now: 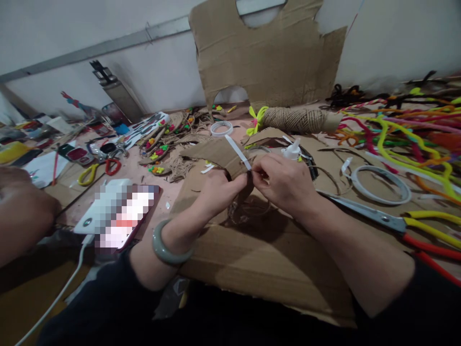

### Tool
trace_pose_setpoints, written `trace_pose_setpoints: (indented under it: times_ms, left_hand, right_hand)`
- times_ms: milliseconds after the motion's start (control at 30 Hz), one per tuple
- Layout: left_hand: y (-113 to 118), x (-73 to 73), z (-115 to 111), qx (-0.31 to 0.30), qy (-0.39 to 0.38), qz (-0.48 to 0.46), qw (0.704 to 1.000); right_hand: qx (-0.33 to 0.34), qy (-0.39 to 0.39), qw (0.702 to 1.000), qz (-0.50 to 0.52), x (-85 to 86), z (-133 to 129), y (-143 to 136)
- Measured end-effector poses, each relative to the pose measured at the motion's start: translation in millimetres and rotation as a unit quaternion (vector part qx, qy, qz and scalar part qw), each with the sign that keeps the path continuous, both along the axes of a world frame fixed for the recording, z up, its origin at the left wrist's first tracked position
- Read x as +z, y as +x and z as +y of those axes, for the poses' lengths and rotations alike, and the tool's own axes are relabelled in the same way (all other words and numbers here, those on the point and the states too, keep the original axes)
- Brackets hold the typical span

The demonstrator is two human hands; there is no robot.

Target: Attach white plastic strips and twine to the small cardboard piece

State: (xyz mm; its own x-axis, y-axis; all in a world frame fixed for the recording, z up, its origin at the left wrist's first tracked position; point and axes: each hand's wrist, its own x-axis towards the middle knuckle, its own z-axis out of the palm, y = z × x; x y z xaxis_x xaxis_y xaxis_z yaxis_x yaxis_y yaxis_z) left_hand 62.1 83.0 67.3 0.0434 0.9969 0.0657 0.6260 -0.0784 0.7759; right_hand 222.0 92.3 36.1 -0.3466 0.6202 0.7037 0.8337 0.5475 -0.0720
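A: First item, and where is it?
B: One white strip [236, 150], narrow, slanting down over brown cardboard to the fingertips, at centre.
A: Right hand [286, 180]?
B: Fingers curled, tips pinched shut on the strip's lower end.
A: Left hand [218, 192]?
B: Partly curled, thumb reaching to the right fingertips; whether it grips anything cannot be told. One pale green bangle [169, 247] at its wrist.
A: Beneath?
B: One cardboard sheet [252, 259], near edge toward the wearer.
A: Beyond the hands?
B: One white-nozzled bottle [292, 151]; one small white ring [212, 129]; one spool of twine [295, 120], lying on its side.
A: To the right?
B: One larger white ring [385, 200]; scissors [385, 218], red and yellow handles.
A: To the left?
B: One phone [142, 211], screen lit, beside a white device [99, 206] with cable; farther left, another person's hand [25, 206], blurred.
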Motion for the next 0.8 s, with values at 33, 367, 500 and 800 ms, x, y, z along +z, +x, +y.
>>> trace_pose_setpoints:
  times_ms: [33,367,500,800]
  left_hand:
    - [-0.2,-0.9,0.3,-0.001,0.002,-0.004,1.0]
    - [-1.3,-1.5,1.0,-0.018,-0.005,-0.007,1.0]
    - [-0.2,0.7,0.3,-0.017,-0.012,-0.014,1.0]
    - [-0.1,0.8,-0.1,-0.004,-0.013,-0.026,1.0]
  right_hand:
    - [-0.001,-0.003,1.0,0.003,0.0,0.2,-0.1]
    - [0.018,-0.038,0.998,0.042,0.8,2.6,0.5]
    - [0.024,-0.062,0.996,0.066,1.2,4.2,0.8]
    - [0.028,-0.126,0.983,0.128,3.3,6.2,-0.3]
